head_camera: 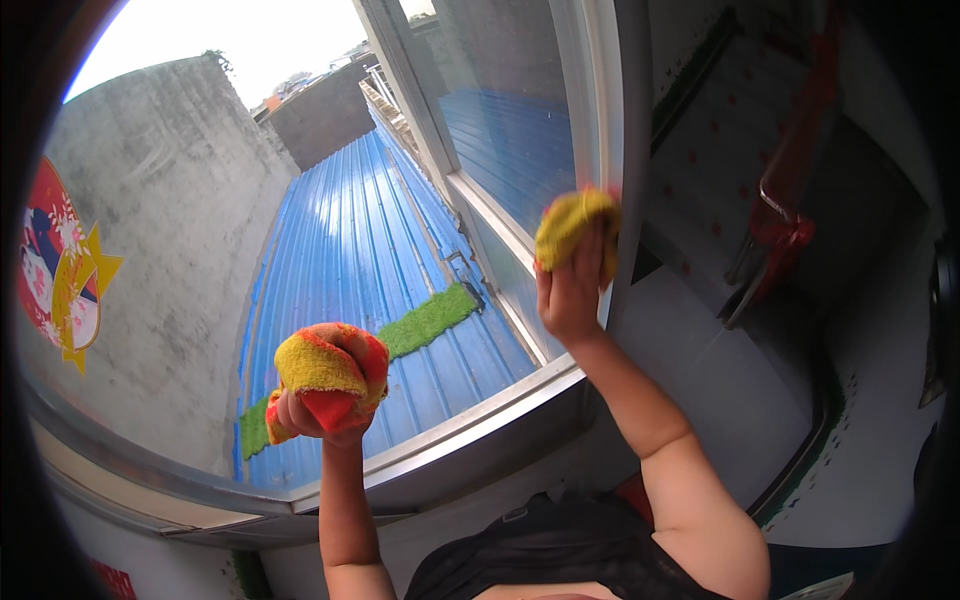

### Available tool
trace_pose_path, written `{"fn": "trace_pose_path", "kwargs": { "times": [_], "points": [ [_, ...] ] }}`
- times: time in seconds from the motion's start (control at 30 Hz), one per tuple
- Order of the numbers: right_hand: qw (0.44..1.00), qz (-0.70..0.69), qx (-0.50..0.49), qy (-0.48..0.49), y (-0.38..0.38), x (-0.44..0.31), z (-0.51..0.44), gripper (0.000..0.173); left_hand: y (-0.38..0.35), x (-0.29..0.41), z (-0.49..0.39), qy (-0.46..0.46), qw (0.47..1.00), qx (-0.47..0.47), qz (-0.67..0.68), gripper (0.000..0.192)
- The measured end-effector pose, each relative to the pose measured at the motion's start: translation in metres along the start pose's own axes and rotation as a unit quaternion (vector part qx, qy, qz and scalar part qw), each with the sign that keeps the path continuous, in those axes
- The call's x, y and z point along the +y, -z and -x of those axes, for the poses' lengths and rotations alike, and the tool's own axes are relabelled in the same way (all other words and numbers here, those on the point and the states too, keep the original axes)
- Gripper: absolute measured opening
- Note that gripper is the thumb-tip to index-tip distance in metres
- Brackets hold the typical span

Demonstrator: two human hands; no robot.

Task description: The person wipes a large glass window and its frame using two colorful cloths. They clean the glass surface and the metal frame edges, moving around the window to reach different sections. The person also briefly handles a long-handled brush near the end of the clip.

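Observation:
My left hand [330, 420] is raised in front of the window, wrapped in and gripping a yellow and red terry cloth [319, 364]. The cloth covers most of its fingers. My right hand [576, 300] holds a second yellow cloth [574, 225], with red at its edge, against or close to the white window frame [609, 135] at the right of the glass; contact cannot be told for certain. This hand and cloth are slightly blurred. A window pane [502, 120] stands to the upper left of the right hand.
Outside lie a blue corrugated metal roof [337, 247], a green turf strip [427, 322] and a grey concrete wall [165, 187]. A decorative sticker [67, 270] is at the left. The metal sill [465, 442] runs below the hands. Stairs and a red-covered handrail [799, 165] are at the right.

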State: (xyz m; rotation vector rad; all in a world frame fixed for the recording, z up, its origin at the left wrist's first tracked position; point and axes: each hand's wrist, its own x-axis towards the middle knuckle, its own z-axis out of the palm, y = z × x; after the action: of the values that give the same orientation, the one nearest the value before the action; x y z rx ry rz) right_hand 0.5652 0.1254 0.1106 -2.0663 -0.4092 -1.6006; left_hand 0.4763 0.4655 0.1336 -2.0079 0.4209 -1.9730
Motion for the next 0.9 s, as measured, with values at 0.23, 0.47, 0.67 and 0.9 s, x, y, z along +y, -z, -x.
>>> {"fn": "trace_pose_path", "kwargs": {
  "times": [0.23, 0.47, 0.67, 0.9],
  "points": [
    [0.992, -0.078, -0.063, -0.082, 0.000, -0.001, 0.075, 0.052, -0.001, 0.004, -0.008, 0.013, 1.000, 0.021, -0.002, 0.100],
    [0.974, -0.001, 0.166, 0.156, 0.001, -0.031, -0.203, 0.048, 0.002, 0.006, -0.012, 0.026, 0.999, 0.020, -0.012, 0.098],
    [0.989, -0.004, 0.077, 0.129, -0.030, -0.062, -0.113, 0.032, 0.010, 0.004, -0.006, 0.058, 0.997, -0.025, 0.048, 0.096],
    [0.991, -0.036, -0.104, 0.071, 0.004, -0.027, 0.166, 0.034, 0.009, 0.002, -0.010, 0.019, 0.999, -0.021, 0.028, 0.087]
  ]
}}
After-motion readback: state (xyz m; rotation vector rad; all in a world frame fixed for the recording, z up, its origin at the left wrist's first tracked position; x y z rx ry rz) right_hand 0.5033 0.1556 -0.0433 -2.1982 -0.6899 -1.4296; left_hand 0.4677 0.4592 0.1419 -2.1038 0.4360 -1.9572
